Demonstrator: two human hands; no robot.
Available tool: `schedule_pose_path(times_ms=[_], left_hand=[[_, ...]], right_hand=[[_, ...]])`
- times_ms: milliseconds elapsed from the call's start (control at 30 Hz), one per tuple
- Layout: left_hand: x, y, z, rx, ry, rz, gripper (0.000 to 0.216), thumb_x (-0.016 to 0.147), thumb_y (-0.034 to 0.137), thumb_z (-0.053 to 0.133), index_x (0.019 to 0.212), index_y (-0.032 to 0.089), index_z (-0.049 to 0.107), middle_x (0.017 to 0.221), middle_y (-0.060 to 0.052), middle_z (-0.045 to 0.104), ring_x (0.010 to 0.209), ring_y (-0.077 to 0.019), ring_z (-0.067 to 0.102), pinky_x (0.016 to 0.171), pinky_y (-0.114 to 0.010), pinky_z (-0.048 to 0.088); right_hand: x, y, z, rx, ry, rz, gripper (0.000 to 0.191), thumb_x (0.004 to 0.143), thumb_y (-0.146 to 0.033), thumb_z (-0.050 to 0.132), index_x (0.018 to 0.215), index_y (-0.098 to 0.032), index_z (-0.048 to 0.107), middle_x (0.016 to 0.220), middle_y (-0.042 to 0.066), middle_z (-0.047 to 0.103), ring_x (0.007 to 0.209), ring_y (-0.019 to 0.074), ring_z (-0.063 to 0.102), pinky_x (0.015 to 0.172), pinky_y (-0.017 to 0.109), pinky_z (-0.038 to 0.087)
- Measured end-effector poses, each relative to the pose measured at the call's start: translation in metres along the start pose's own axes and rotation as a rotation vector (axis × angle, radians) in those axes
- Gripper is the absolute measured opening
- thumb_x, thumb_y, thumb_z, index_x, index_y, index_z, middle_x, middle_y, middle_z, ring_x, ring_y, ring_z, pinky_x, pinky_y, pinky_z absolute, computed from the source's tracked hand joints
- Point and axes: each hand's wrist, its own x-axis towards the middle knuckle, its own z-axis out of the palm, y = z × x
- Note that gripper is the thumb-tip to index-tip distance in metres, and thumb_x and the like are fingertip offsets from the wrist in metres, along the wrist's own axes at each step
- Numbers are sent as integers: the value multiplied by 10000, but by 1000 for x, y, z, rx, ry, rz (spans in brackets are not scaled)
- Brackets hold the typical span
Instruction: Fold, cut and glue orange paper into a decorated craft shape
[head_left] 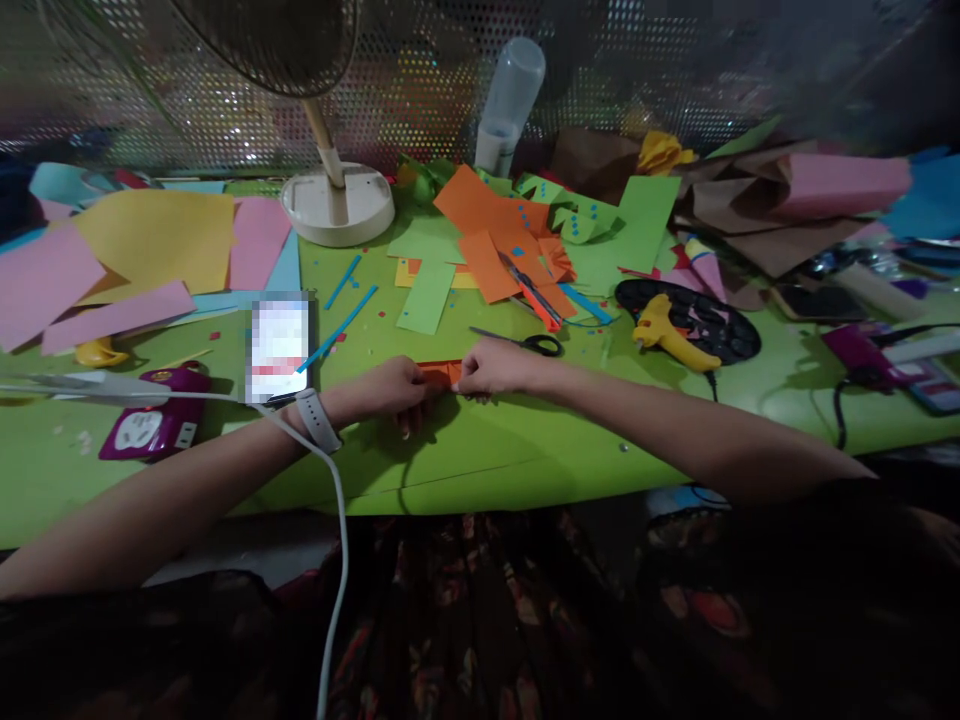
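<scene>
A small folded piece of orange paper (441, 373) is stretched between my two hands, just above the green table near its front edge. My left hand (399, 388) pinches its left end, with a pale watch band on that wrist. At the other end, the fingertips of my right hand (491, 368) are closed on the paper. Dark-handled scissors (546, 345) lie right behind my right hand, the blades partly hidden. Farther back, orange-handled scissors (538, 300) rest on larger orange sheets (487, 225).
A lit phone (279, 345) and a purple power strip (161, 410) lie left, crossed by a white cable (339, 490). A fan base (337, 205) stands behind. On the right, a yellow glue gun (679, 335) sits on a black palette (739, 330). Coloured paper covers the back.
</scene>
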Motion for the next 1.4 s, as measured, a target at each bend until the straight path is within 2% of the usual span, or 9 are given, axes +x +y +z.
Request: schedule_pose_path(times_ms=[467,633,767,900,1067,1167,1267,1333,1400], left_hand=[[-14,-30,-22,-61,-69,-27,468,784,539,658,512,162,603,476,-56,635,323,-105,488,378,-212,327],[-30,-39,-23,-110,35,-42,451,847,522,597,584,156,630,487,-56,645,326,-106,506,350,-200,304],[-35,-42,-21,-165,103,-25,434,856,514,598,601,163,621,487,-54,653,320,-105,516,339,-194,309],[-34,-37,-16,-257,111,14,403,822,517,645,606,178,621,473,-45,651,318,-110,530,333,-191,314],[-35,-30,-7,-304,-19,27,452,824,571,629,644,158,661,524,-61,679,359,-118,561,354,-194,341],[-31,-29,-2,-489,-26,58,424,824,567,642,843,151,722,706,-100,747,512,-144,656,461,-213,450],[-22,-24,4,-864,-27,193,408,798,522,699,1048,201,721,1032,-123,754,898,-227,717,758,-325,554],[-14,-16,9,-1034,-46,288,423,778,531,711,1046,204,729,1109,-106,735,1017,-258,683,874,-385,540],[-6,-7,13,-1106,27,326,376,786,438,731,1087,211,721,1140,-77,726,1026,-230,674,927,-371,524]], right_hand=[[-3,3,3,-56,52,-26,224,790,-311,687,617,-168,677,612,13,693,547,110,622,539,222,407],[-15,6,8,-118,241,-118,184,777,-369,705,739,-189,699,697,3,701,612,120,594,545,240,338],[-23,9,13,-171,434,-89,328,772,-476,718,928,-189,688,762,23,695,630,140,568,550,262,300],[-18,12,20,-155,374,-110,233,800,-399,715,887,-186,678,742,11,673,619,129,547,553,257,288],[-12,15,15,23,358,-149,161,789,-321,714,770,-173,656,647,-21,611,560,97,498,539,237,296],[-18,12,2,226,317,-155,226,792,-371,704,767,-163,617,572,-51,541,489,78,433,502,224,297],[-28,8,-13,368,296,-234,300,768,-436,720,776,-164,591,553,-67,503,468,71,405,482,218,301],[-32,6,-19,350,301,-295,317,753,-451,732,774,-164,601,563,-65,502,486,76,415,488,219,303],[-33,5,-23,259,315,-339,282,770,-428,724,774,-164,626,591,-52,532,524,84,445,511,221,312]])
